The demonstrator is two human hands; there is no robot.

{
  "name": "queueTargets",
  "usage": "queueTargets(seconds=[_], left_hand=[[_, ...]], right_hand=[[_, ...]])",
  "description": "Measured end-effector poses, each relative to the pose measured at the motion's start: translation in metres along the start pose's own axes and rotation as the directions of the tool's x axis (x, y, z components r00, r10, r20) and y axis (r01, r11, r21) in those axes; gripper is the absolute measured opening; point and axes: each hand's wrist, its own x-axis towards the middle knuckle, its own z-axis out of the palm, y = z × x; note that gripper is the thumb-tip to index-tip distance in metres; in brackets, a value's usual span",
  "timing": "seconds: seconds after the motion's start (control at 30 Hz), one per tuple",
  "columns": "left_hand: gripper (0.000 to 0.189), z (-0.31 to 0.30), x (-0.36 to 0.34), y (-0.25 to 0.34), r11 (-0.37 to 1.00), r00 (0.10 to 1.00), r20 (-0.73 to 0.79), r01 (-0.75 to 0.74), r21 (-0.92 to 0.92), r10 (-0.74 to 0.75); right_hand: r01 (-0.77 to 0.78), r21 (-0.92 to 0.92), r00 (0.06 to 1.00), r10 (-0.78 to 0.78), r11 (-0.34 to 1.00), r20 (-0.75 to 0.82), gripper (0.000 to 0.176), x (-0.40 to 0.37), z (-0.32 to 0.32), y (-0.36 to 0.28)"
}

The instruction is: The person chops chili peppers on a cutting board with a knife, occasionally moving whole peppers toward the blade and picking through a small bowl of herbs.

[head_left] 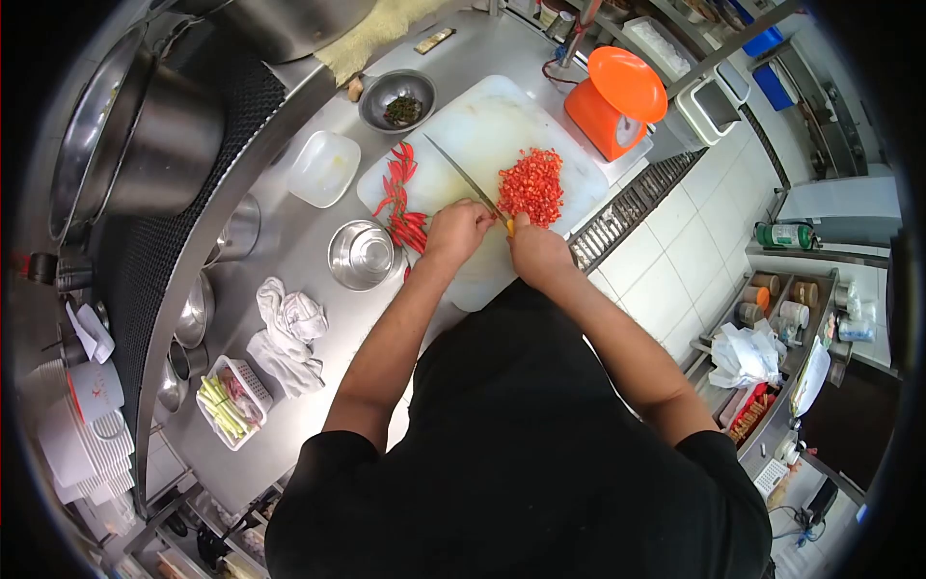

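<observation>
My right hand (540,253) is closed round the yellow handle of a knife (465,176), whose long blade slants away to the upper left across a white cutting board (506,101). Close beside the blade, my left hand (458,232) has its fingers curled and pinched on what looks like a red chili, mostly hidden by the fingertips. Whole red chilies (396,185) lie along the board's left side. A heap of chopped red chili (531,186) sits to the right of the knife, just beyond my right hand.
Left of the board stand a shiny metal bowl (359,253), a white dish (324,168) and a bowl (371,96) with dark green bits. An orange scale (590,116) stands at the far right. Nearer lie a crumpled cloth (287,338) and a white basket (253,384) of cut stalks.
</observation>
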Motion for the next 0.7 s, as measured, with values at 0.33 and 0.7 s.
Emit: queueTargets(seconds=[0.33, 0.7], left_hand=[[0.013, 0.000, -0.008, -0.003, 0.998, 1.000, -0.017, -0.021, -0.053, 0.020], [0.010, -0.001, -0.004, -0.005, 1.000, 1.000, 0.002, -0.022, -0.016, 0.022]], right_hand=[[-0.002, -0.025, 0.997, 0.004, 1.000, 0.072, 0.028, -0.014, -0.028, -0.007], [0.004, -0.014, 0.997, -0.003, 1.000, 0.076, 0.029, -0.005, -0.025, -0.005]])
